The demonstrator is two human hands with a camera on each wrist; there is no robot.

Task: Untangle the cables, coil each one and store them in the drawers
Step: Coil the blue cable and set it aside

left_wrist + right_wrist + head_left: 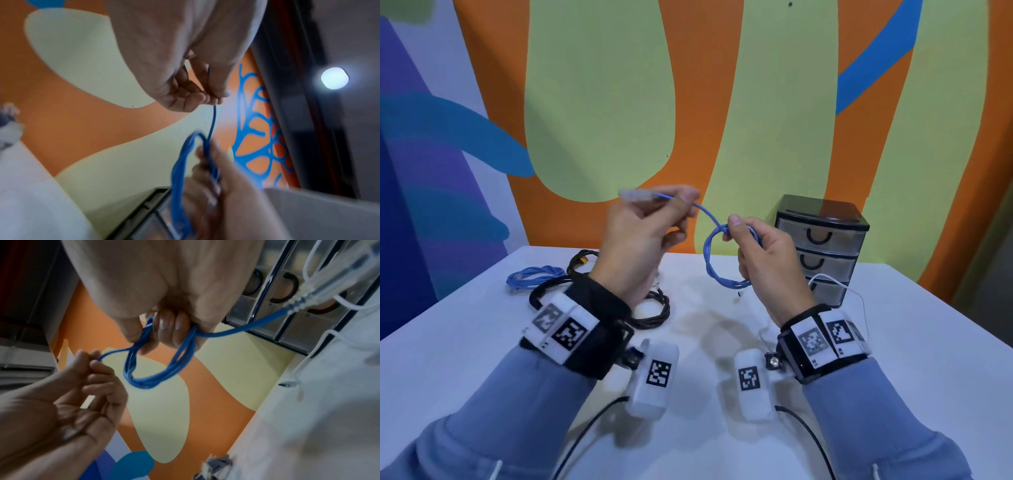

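Note:
A blue network cable is held up above the white table [722, 428]. My right hand [732, 229] grips its coil [717, 270] of several loops, with fingers curled through the coil [156, 378]. My left hand [681, 202] pinches the free strand near the clear plug [633, 195], pulled out to the left of the coil. In the left wrist view the strand [212, 120] runs from my fingertips [205, 97] down to the coil [180, 170]. The cable's other plug [308, 301] hangs to the right of my right hand.
A black three-drawer unit [822, 246] stands at the back right, its drawers closed. A second blue cable [534, 275] and a black cable [650, 308] lie at the back left. A thin white cable [852, 294] trails in front of the drawers.

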